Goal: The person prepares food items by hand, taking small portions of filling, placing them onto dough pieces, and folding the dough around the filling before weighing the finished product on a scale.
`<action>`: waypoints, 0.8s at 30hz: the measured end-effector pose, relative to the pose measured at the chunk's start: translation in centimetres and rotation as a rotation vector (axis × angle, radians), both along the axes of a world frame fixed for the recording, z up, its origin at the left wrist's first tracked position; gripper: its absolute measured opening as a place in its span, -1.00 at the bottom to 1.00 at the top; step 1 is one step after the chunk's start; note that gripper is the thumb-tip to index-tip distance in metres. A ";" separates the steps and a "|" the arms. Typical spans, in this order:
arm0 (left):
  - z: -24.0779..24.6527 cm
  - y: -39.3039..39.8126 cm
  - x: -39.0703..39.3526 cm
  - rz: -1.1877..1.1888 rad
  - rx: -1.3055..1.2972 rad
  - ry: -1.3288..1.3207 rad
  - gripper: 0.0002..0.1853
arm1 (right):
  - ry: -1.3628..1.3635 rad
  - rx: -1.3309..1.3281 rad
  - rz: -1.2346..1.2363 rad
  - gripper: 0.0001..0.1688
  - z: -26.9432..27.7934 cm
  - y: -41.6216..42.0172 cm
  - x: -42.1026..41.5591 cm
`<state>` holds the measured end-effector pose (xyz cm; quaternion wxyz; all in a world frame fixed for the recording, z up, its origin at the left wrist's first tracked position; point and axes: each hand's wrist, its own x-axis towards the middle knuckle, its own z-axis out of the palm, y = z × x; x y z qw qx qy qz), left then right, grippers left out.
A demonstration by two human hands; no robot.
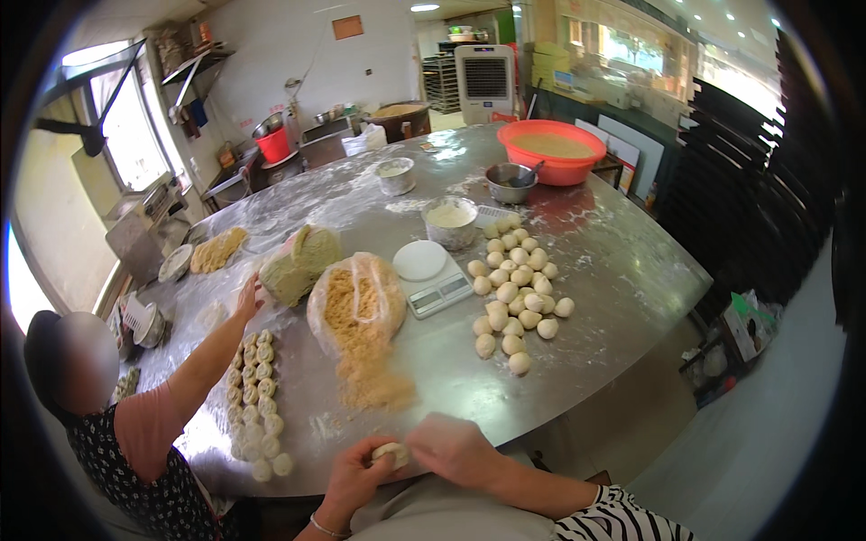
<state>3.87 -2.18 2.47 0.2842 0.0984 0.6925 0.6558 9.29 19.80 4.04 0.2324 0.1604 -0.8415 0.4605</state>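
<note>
My left hand (pixel 355 471) holds a small piece of pale dough (pixel 392 454) at the table's near edge. Just to its right, my right hand (pixel 454 448) is blurred by motion, its fingers curled near the dough; whether it grips anything does not show. Beyond both hands, a tan crumbly filling (pixel 372 379) spills from a clear plastic bag (pixel 391 291) onto the steel table (pixel 433 365). Rows of shaped dough pieces (pixel 250 392) lie to the left. Many round dough balls (pixel 521 277) are grouped at the right.
A co-worker's hand (pixel 250 297) reaches beside a large greenish dough mass (pixel 301 264). A digital kitchen scale (pixel 436 284), a metal flour bowl (pixel 449 230), a smaller steel bowl (pixel 509 184) and a red plastic basin (pixel 568 172) stand farther back. Yellow dough (pixel 218 250) lies far left.
</note>
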 end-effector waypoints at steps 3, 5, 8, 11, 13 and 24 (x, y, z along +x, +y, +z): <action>-0.1 -0.5 -0.7 0.058 -0.047 -0.116 -0.66 | -0.006 0.043 -0.139 -0.88 -3.2 2.0 -0.5; -1.4 -1.2 -1.5 0.069 0.134 -0.238 -0.63 | -0.001 0.184 -0.189 -0.88 -6.9 3.6 -1.1; -2.4 -0.5 -2.8 0.014 0.332 -0.350 -0.60 | -0.076 0.715 -0.128 -0.71 -9.4 6.0 -1.2; -2.0 0.6 -3.7 -0.029 0.392 -0.408 -0.58 | -0.151 0.242 -0.142 -0.42 -7.6 4.8 -1.1; -1.7 1.7 -4.3 -0.092 0.421 -0.463 -0.59 | -0.263 0.098 -0.032 -0.23 -4.0 3.7 -1.5; -4.2 4.5 -6.0 -0.079 0.435 -0.386 -0.69 | -0.020 0.219 0.063 -0.51 -5.7 0.4 -7.6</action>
